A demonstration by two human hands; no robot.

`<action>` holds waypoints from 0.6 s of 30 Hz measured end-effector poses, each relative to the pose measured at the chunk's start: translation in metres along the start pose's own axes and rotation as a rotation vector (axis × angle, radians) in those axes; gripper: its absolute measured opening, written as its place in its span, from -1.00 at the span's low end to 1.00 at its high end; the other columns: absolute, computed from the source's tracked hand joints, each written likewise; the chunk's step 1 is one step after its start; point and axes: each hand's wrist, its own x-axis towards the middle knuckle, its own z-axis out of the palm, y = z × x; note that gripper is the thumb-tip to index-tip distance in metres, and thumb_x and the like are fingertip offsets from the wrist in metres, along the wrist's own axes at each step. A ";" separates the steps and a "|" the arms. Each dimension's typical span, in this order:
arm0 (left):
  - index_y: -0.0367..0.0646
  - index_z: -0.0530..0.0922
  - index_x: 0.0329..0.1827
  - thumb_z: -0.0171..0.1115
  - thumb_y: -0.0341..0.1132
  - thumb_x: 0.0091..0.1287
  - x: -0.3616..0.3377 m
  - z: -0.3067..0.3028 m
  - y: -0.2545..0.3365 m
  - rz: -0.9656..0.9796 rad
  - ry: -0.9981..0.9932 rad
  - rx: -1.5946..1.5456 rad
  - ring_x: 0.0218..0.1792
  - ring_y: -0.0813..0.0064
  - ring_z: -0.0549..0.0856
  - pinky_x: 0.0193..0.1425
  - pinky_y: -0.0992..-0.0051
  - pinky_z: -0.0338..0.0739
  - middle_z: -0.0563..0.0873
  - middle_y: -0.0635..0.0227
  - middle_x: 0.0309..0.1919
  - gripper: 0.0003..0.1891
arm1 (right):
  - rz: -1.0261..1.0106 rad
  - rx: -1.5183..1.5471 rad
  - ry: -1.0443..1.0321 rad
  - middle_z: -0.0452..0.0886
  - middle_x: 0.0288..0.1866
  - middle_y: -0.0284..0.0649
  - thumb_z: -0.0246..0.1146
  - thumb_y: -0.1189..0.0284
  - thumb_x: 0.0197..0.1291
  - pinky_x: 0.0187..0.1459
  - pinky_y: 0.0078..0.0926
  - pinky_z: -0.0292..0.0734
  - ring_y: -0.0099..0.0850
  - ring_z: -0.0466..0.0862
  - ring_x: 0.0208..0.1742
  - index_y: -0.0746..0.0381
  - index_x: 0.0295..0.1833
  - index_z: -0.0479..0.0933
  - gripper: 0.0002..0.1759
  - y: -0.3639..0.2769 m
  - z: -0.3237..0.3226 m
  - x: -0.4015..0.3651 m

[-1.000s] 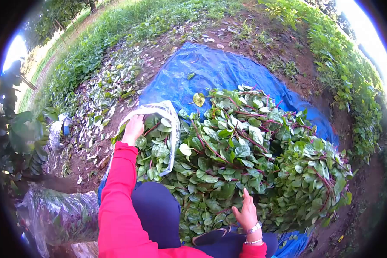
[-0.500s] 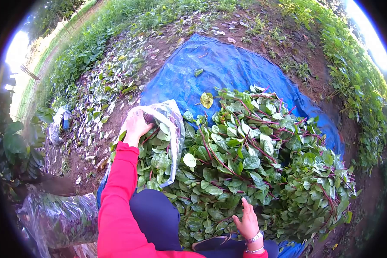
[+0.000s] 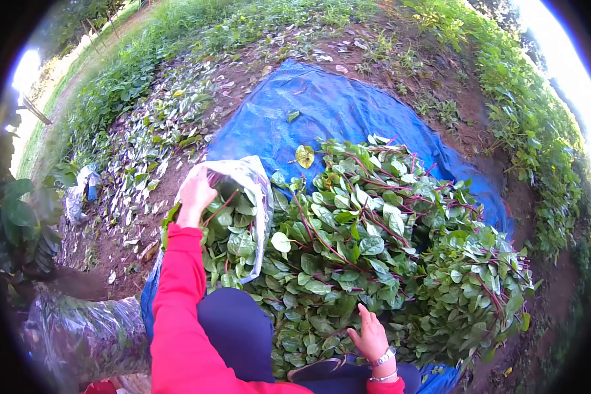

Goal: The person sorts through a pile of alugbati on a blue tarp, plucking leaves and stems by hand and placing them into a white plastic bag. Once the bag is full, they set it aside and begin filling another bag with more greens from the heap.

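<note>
My left hand (image 3: 197, 194) is closed on the rim of a clear plastic bag (image 3: 264, 220), its fingertips partly hidden at the bag's mouth. Leafy greens with reddish-purple stems (image 3: 236, 226) fill the bag's opening. To its right lies a big heap of the same leafy greens (image 3: 374, 223). My right hand (image 3: 369, 336), with a watch and bracelet at the wrist, is held low in front of the heap. Its fingers are stretched and nothing is in them.
Under the heap spreads a blue tarp (image 3: 335, 98), with a yellowish leaf (image 3: 305, 156) on it. Packed greens lie in another clear bag (image 3: 88, 328) at lower left. Loose leaves litter the soil (image 3: 134, 190) on the left, and green plants (image 3: 519, 125) border the right.
My left hand has shifted slightly at the bag's rim, its fingers more curled now. The right hand stays open near the heap. The whole view has moved a little.
</note>
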 end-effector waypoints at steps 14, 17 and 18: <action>-0.26 0.18 0.25 0.30 -0.24 -0.10 -0.023 0.024 -0.026 0.088 -0.088 -0.033 0.10 -0.08 0.45 0.17 0.16 0.38 0.30 -0.15 0.19 -0.20 | -0.105 -0.040 0.064 0.51 -0.12 -0.05 0.32 0.35 -0.05 -0.09 -0.25 0.45 -0.11 0.53 -0.09 0.26 0.24 0.19 -0.28 -0.020 0.000 -0.021; -0.20 0.05 0.35 0.36 -0.18 -0.13 -0.022 0.030 -0.031 0.065 -0.175 -0.160 0.12 -0.05 0.46 0.21 0.20 0.36 0.35 -0.17 0.17 -0.06 | -0.087 -0.033 0.033 0.51 -0.11 -0.06 0.32 0.34 -0.04 -0.07 -0.25 0.45 -0.11 0.53 -0.08 0.25 0.24 0.19 -0.28 -0.017 0.002 -0.024; -0.16 0.00 0.38 0.37 -0.18 -0.12 -0.025 0.025 -0.031 0.035 -0.295 -0.281 0.15 -0.02 0.44 0.24 0.24 0.33 0.37 -0.13 0.18 -0.02 | -0.073 -0.019 0.019 0.49 -0.09 -0.06 0.31 0.31 -0.03 -0.05 -0.22 0.43 -0.11 0.53 -0.07 0.22 0.26 0.18 -0.27 -0.015 0.003 -0.024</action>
